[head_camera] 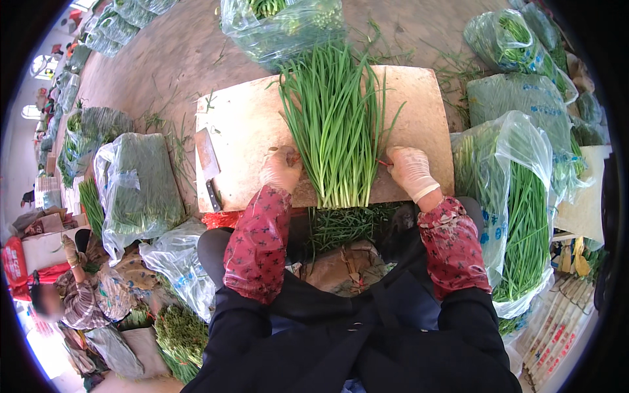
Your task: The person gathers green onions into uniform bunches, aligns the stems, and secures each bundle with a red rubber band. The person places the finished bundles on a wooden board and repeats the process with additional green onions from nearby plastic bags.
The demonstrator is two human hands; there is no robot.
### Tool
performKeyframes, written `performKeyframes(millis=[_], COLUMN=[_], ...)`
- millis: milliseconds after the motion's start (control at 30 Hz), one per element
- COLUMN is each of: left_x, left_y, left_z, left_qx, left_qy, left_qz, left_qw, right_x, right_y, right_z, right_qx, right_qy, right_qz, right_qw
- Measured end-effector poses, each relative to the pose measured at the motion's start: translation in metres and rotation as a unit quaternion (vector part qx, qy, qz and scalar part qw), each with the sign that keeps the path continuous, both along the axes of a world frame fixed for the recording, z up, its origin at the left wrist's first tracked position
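Observation:
A loose bunch of garlic chives point(339, 127) lies on a pale board point(417, 108), with its white cut ends towards me and its green tips past the far edge. My left hand point(281, 168), in a thin translucent glove, is closed at the bunch's left side, with a bit of red tie point(294, 159) at its fingertips. On the right side my right hand point(412, 171), gloved likewise, pinches a red tie end point(383, 162). Whether the tie runs unbroken under the bunch is hidden. A cleaver point(207, 156) with a black handle rests at the board's left edge.
Beyond the board stands a plastic bag of greens point(285, 34). Packed bags point(142, 177) are on the left; an open bag of chives point(526, 226) stands close by my right arm. Chive scraps point(344, 226) lie below the board. Another person point(83, 294) sits at the lower left.

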State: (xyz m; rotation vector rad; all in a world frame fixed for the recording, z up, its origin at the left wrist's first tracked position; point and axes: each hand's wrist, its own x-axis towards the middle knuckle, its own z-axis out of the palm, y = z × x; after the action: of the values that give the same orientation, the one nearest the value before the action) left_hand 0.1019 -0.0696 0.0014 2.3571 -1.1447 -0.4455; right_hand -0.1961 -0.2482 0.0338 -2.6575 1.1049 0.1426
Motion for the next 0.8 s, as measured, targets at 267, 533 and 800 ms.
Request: performKeyframes(millis=[267, 533, 800], left_x=[-0.008, 0.015, -0.002], left_y=[-0.005, 0.010, -0.006], left_z=[0.009, 0.011, 0.015], left_qx=[0.037, 0.097, -0.010], left_qy=[-0.092, -0.155, -0.039], left_qz=[-0.031, -0.008, 0.078], left_qw=[0.995, 0.983, 0.996], right_x=[0.006, 0.022, 0.017], right_y=[-0.004, -0.012, -0.007], right_z=[-0.011, -0.019, -0.003], right_qx=[-0.058, -0.093, -0.072], right_qy=[-0.010, -0.080, -0.070], right_qz=[0.003, 0.009, -0.068], right_qw=[0.998, 0.992, 0.993])
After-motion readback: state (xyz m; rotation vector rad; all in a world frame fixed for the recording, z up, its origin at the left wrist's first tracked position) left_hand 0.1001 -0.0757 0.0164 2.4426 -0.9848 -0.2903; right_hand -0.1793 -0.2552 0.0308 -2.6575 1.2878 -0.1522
